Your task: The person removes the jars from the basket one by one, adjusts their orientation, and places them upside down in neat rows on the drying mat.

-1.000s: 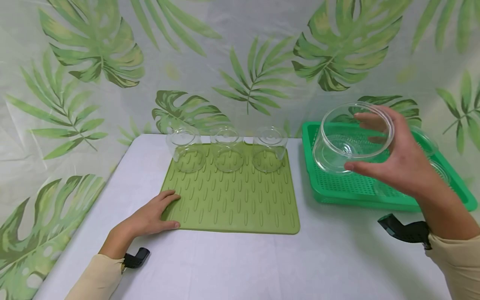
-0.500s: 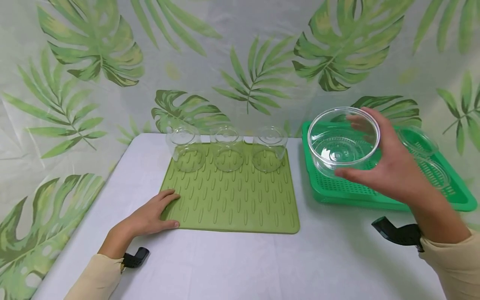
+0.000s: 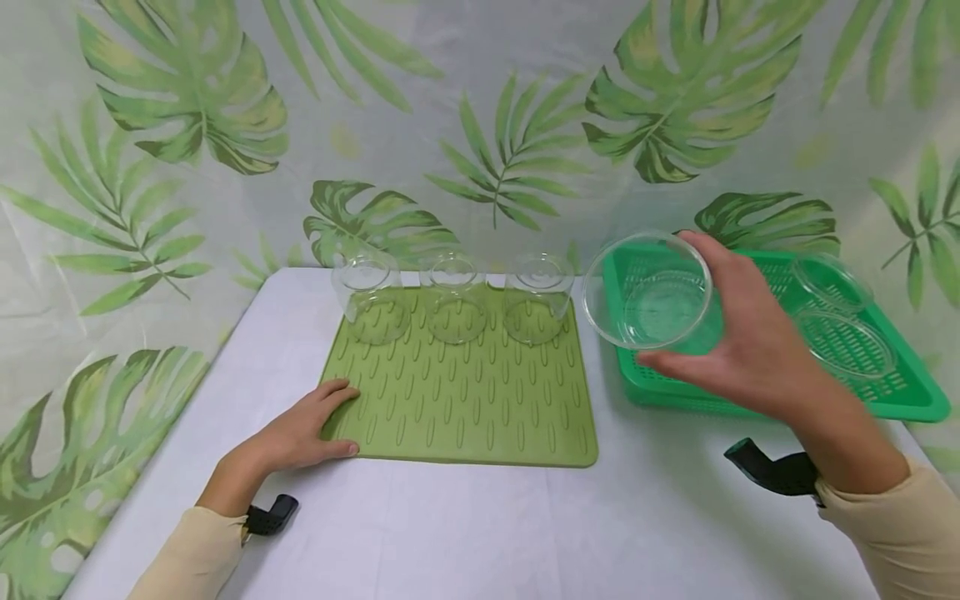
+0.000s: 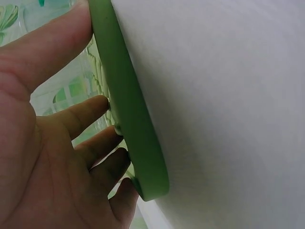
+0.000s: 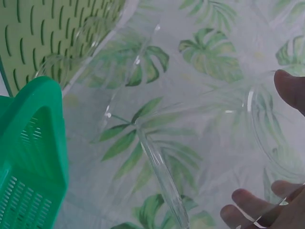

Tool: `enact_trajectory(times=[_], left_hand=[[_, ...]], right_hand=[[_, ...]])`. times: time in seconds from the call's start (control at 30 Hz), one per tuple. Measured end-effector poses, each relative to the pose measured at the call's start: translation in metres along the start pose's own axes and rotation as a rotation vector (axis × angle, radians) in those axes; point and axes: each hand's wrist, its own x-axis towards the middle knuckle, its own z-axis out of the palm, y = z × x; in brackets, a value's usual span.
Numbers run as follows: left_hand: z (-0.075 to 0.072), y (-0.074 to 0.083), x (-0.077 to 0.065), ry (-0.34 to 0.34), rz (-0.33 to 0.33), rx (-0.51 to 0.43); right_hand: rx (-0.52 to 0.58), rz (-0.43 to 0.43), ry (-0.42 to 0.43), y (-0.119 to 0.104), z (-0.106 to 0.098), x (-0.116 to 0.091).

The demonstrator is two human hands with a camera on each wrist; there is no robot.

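Observation:
My right hand [image 3: 750,333] grips a clear round plastic container [image 3: 648,296] by its side, raised over the left end of the green basket [image 3: 918,408]. In the right wrist view, fingertips [image 5: 250,205] and thumb lie on opposite sides of the clear container [image 5: 190,138]. My left hand [image 3: 303,429] rests on the left edge of a ribbed green mat [image 3: 465,408], thumb near its front corner. The left wrist view shows those fingers touching the mat's rim [image 4: 131,109]. Similar clear containers stand in a row at the back of the mat: left [image 3: 371,300], middle [image 3: 455,300] and right [image 3: 538,300].
Other clear round pieces [image 3: 843,346] lie in the right part of the basket. A white cloth [image 3: 480,533] covers the table. Behind it hangs a leaf-patterned sheet [image 3: 502,167]. Each wrist wears a small black camera mount.
My right hand has carried the clear container leftward and slightly down, from above the basket toward the mat, tilting its opening more toward the left. My left hand stays put.

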Motion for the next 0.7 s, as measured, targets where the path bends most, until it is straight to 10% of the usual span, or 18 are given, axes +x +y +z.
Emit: enact_trajectory(times=[0.7], left_hand=[[0.002,0.000,0.000,0.002,0.010,0.016]], right_hand=[[-0.169,-0.167,-0.040,-0.016,0.032,0.010]])
